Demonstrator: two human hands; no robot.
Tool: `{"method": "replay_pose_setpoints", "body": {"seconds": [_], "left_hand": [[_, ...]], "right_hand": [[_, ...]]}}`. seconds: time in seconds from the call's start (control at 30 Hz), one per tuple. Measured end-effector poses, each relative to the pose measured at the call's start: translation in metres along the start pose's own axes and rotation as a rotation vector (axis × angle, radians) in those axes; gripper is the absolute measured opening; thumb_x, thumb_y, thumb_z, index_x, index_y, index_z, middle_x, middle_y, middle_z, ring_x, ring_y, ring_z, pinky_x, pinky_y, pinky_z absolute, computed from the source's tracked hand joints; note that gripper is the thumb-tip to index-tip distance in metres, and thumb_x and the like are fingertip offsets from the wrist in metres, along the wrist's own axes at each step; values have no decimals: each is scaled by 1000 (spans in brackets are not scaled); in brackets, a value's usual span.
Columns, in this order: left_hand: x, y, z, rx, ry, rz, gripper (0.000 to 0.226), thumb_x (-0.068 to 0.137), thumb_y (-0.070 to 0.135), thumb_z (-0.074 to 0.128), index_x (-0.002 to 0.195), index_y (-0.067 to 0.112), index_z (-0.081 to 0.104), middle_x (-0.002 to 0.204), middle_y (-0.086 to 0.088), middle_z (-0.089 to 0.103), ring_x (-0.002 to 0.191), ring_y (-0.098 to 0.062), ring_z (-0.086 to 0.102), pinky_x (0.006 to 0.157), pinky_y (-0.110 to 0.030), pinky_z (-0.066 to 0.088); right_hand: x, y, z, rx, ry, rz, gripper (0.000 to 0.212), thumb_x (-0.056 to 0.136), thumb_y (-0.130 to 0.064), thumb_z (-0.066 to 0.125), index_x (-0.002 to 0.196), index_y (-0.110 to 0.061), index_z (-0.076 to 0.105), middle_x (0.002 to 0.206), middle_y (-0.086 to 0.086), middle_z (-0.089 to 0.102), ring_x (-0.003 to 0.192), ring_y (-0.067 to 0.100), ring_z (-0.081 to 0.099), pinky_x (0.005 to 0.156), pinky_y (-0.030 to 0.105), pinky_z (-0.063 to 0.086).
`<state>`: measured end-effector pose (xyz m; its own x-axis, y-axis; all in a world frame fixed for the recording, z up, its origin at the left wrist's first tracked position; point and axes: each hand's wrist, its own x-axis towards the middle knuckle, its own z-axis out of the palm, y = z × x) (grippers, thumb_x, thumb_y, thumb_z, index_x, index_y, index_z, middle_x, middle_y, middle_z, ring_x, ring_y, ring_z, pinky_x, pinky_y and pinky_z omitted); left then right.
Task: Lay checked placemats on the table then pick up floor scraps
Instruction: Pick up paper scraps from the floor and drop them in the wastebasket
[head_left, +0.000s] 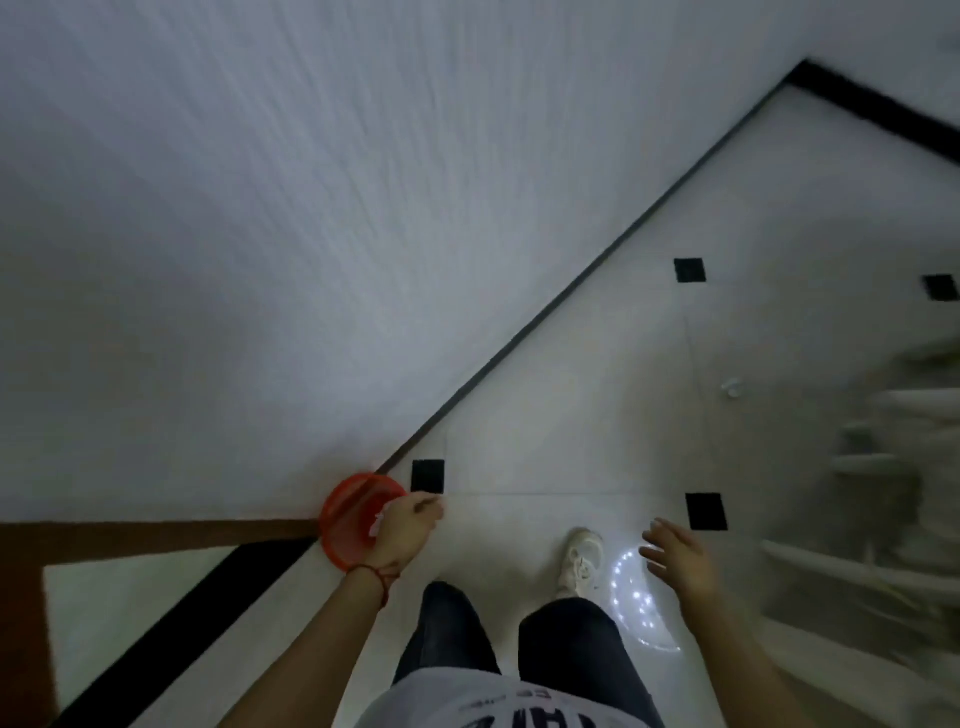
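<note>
Standing on pale floor tiles (571, 415) by a white wall (311, 208); left hand (408, 525) pinches white scraps (378, 521) over a red bin (345, 519), right hand (675, 556) fingers spread.

scrap (378, 521) | white, crumpled | pinched in left hand (408, 527) over red bin (343, 525)

Head view, looking down; right edge blurred. Left hand (408, 522) has its fingers curled, pinching something small and pale, not identifiable, at the rim of an orange-red mesh basket (347, 525) that stands against the white wall (311, 234). Red cord on that wrist. Right hand (675, 556) is spread, fingers relaxed, holding nothing, above the pale tiled floor (597, 441). One white shoe (581, 561) lies between the hands. A small pale scrap (732, 387) lies far right on the tiles.
</note>
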<state>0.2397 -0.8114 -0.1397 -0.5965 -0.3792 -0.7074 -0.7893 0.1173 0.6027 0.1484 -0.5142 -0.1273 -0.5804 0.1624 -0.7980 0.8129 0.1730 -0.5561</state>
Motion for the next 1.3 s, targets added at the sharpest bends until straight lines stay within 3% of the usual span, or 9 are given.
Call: {"method": "replay_pose_setpoints", "body": {"seconds": [0.43,0.53,0.7,0.8,0.87,1.0,1.1,1.2,1.3], "left_hand": [[50,215,170,26,-223,18,23,91,20,54,106,4,61,94,-11,63,82,-21,58,66,-24,46],[75,249,191,74,-240,14,24,92,18,53,108,2,60,98,-12,62,89,-25,57,66,-25,45],[141,304,221,150,-262,3,24,92,15,52,107,-1,60,100,-15,62,90,-26,57,79,-32,44],[188,346,238,213,-281,-4,26,92,15,52,109,-4,60,96,-13,62,85,-25,56,69,-27,46],[218,382,250,274,-317,-10,27,93,15,50,111,-3,59,93,-11,61,82,-24,55,64,-24,43],[268,471,281,400,-404,63,28,93,18,50,112,-2,58,88,-7,61,81,-21,56,63,-23,44],[298,540,316,446,-460,138,29,93,18,51,113,-2,58,97,-11,61,85,-21,56,64,-22,44],[313,590,355,491,-501,195,29,93,20,50,113,1,58,100,-11,61,90,-22,55,66,-23,44],[335,617,395,523,-518,222,28,93,21,50,111,3,60,99,-10,61,91,-21,56,66,-22,44]], "right_hand": [[70,-72,-183,283,245,143,37,93,0,42,119,27,39,126,49,37,111,64,41,88,58,44],[94,-101,-197,341,264,128,30,93,-2,44,115,18,50,124,42,48,79,47,57,72,46,49],[153,-149,-217,467,314,148,32,94,-9,46,115,15,53,111,32,60,63,22,56,54,25,43],[193,-183,-232,541,370,163,38,93,-3,43,118,25,40,121,46,45,45,15,57,42,17,42],[214,-203,-239,572,388,196,41,94,-2,40,121,28,33,126,48,38,58,21,68,37,14,40],[243,-241,-242,546,383,263,26,93,-2,43,107,18,54,122,40,52,68,28,65,58,34,45],[267,-257,-244,495,397,312,33,93,1,41,114,26,44,121,45,47,108,56,52,90,62,42],[286,-264,-243,496,420,369,27,93,-1,42,106,21,53,118,43,52,110,59,48,71,53,49],[318,-267,-239,520,388,418,28,96,-9,43,114,11,53,118,33,58,108,49,56,86,51,48]]}}
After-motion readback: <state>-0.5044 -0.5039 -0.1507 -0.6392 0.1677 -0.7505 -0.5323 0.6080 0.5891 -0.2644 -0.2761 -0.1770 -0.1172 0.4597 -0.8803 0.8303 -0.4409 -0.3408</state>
